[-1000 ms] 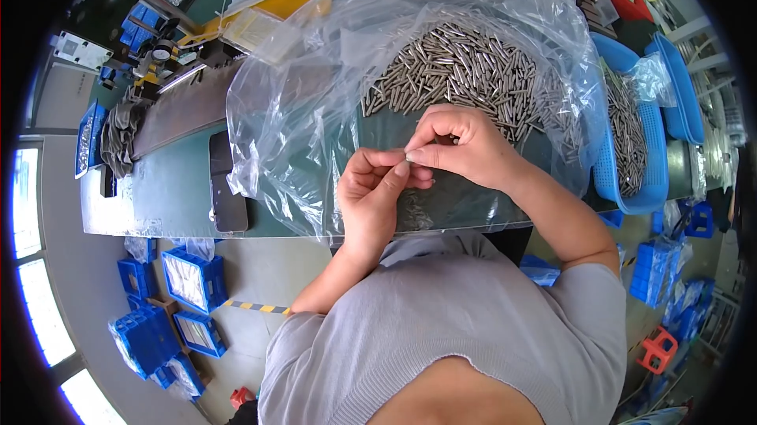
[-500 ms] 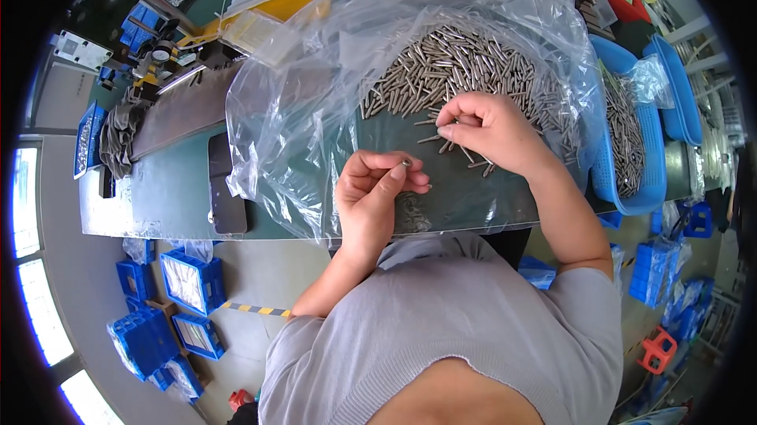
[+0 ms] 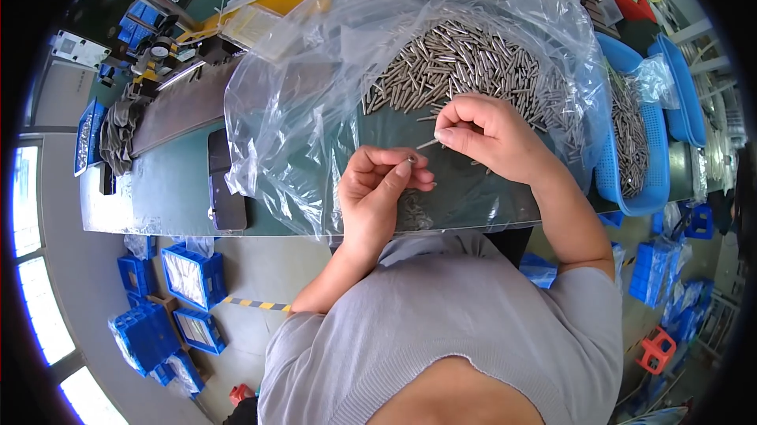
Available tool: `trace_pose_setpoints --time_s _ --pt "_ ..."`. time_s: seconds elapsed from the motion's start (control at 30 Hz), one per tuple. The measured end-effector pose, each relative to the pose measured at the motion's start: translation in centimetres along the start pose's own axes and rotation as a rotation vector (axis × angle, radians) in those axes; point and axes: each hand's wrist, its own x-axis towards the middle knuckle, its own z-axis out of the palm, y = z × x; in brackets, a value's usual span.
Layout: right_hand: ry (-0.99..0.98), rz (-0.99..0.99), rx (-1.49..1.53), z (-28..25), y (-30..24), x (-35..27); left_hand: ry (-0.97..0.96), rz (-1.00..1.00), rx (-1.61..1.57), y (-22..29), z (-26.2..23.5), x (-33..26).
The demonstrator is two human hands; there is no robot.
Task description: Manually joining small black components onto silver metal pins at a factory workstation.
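My right hand [image 3: 487,137] pinches a thin metal pin [image 3: 426,144] between thumb and fingertips, its free end pointing left toward my other hand. My left hand [image 3: 378,190] is curled, thumb against the index finger, with the small end of a metal part [image 3: 411,160] showing at the tips; the rest of that part is hidden by the fingers. Beyond both hands a heap of metal pins [image 3: 453,66] lies on and within a clear plastic bag [image 3: 296,113] spread over the green table. A few loose pins lie under and beside my right hand.
At the right a blue basket [image 3: 656,180] holds more pins, with another blue tray [image 3: 684,113] beside it. A dark phone-like slab [image 3: 228,200] lies left near the table edge [image 3: 158,233]. Gauge equipment [image 3: 162,48] stands far left; a red bin [image 3: 631,3] far right.
My right hand has drawn slightly left and now shows a pin at its fingertips, close to my left hand. Fewer loose pins show beneath it. My left hand has barely moved.
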Motion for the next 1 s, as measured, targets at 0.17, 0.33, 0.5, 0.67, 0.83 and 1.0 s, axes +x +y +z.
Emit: trace_pose_setpoints --time_s 0.17,0.33,0.5,0.67,0.83,1.0 --pt "-0.019 -0.149 -0.087 0.4 -0.1 0.0 0.008 -0.015 0.029 -0.1 0.1 -0.1" --pt "-0.029 -0.143 -0.061 0.8 -0.5 -0.1 -0.001 -0.017 0.103 -0.2 0.2 -0.1" --pt "-0.088 -0.059 0.037 1.7 0.0 0.1 0.013 -0.016 0.120 -0.1 0.2 -0.1" --pt "-0.039 -0.033 0.146 2.7 0.0 -0.1 0.008 -0.015 0.096 -0.1 0.0 -0.1" --pt "0.092 -0.129 0.079 2.3 0.7 0.0 0.013 -0.012 0.069 -0.2 0.1 0.0" --pt "0.127 0.202 0.991 -1.2 0.8 0.6 -0.006 0.013 -0.004 -0.3 -0.1 0.0"
